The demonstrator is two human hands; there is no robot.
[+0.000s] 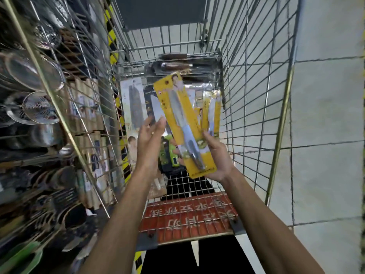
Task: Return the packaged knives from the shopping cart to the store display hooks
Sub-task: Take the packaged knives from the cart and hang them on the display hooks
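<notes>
Now the right hand (218, 158) grips the yellow packaged knife (182, 117) by its base; left hand (150, 140), fingers straight, alongside.

One wide-angle head view looks forward and steeply down from close above into the shopping cart (246, 95), with the display rack (39, 91) filling its left side.

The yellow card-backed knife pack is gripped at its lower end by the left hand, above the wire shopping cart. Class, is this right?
No: the head view shows the right hand gripping the yellow card-backed knife pack by its lower end, above the wire shopping cart.
</notes>
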